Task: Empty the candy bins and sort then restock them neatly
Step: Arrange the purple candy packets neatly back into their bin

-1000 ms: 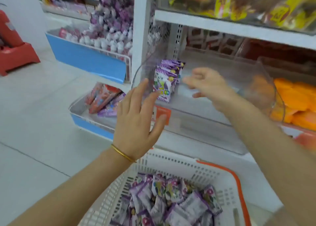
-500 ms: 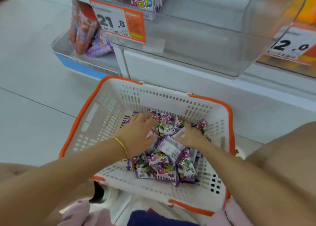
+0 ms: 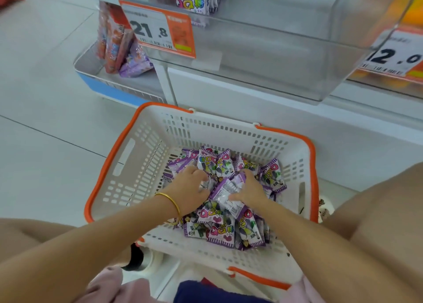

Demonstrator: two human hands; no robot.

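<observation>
1. Digging into the candy packs [image 3: 219, 229]: left hand [image 3: 190, 188] curled round some, right hand [image 3: 250, 191] gripping one.
2. Heaped in the white basket [image 3: 109, 163], touching and under both hands.
3. Restocking barely begun, by the look: few packs standing at the left of the clear bin [image 3: 286, 50], far up; most not yet back.

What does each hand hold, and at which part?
The right hand grips a candy packet at one edge. The left hand reaches into the pile; its hold is hidden.
</observation>
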